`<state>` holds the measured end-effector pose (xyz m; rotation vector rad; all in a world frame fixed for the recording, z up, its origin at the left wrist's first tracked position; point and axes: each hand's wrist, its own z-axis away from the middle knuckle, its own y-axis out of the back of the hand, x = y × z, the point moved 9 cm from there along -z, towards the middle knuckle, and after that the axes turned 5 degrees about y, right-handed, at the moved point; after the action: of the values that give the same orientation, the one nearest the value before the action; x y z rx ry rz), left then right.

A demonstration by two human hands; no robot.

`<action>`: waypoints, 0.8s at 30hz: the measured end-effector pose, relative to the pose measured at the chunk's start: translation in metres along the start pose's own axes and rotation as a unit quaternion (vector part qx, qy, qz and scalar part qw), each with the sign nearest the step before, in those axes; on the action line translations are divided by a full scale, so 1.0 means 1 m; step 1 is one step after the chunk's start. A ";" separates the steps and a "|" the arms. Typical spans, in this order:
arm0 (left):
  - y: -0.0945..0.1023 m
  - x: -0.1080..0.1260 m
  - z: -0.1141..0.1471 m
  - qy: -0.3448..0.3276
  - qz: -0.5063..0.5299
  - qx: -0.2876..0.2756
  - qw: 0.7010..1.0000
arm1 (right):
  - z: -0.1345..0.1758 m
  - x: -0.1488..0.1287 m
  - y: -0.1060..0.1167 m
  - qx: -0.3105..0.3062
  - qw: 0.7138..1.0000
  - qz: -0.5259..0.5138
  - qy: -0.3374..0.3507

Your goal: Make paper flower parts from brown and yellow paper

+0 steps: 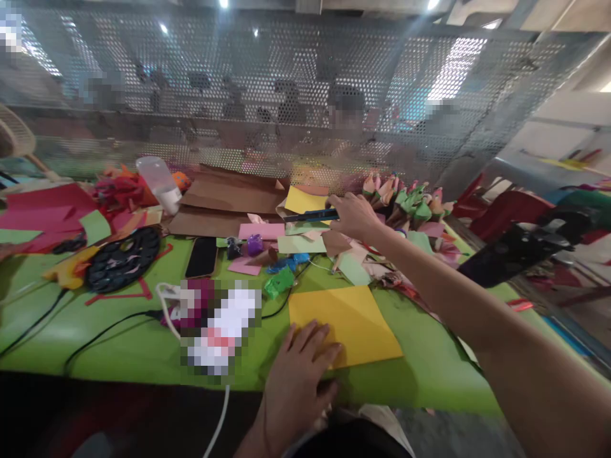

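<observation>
A sheet of yellow paper [353,324] lies on the green table in front of me. My left hand [303,362] rests on its left edge, with the fingers spread. Across the table reaches my right hand [356,216], its fingers closed on the end of a dark blue and black utility knife [310,216]. The knife is held nearly level, pointing left, over brown and yellow paper. Below it lie pale green paper pieces [300,244] and a pink strip [261,231].
Folded paper flowers [410,197] stand at the back right. Brown paper [229,197] lies along the back, by a clear plastic cup [160,184]. A black round tray [124,259], a phone [201,257], cables and a crumpled green wrapper [280,282] occupy the left and middle. Behind rises a perforated metal screen [286,95].
</observation>
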<state>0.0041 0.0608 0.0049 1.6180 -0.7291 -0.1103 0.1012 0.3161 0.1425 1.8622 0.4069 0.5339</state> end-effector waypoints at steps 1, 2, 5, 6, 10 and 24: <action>0.001 0.000 -0.001 0.002 0.001 -0.001 1.000 | 0.010 0.007 0.003 0.003 1.000 -0.024 -0.012; 0.002 0.000 -0.002 0.003 0.002 -0.002 1.000 | 0.022 0.013 0.006 0.007 0.998 -0.052 -0.019; 0.005 0.001 -0.003 0.002 0.004 -0.001 1.000 | 0.070 0.030 0.014 0.026 0.987 -0.156 -0.028; 0.006 0.002 -0.003 0.000 0.001 0.000 1.000 | 0.090 0.034 0.017 0.034 0.980 -0.191 -0.032; 0.012 0.007 -0.006 -0.005 -0.021 -0.017 1.000 | 0.183 0.046 0.027 0.033 0.953 -0.287 -0.087; -0.013 0.064 -0.077 -0.048 -0.087 -0.097 0.990 | 0.401 0.023 -0.007 -0.032 0.804 -0.501 -0.320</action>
<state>0.0958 0.0943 0.0299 1.4945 -0.6298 -0.3762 0.3381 0.0146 0.0210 1.3718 0.7983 -0.7762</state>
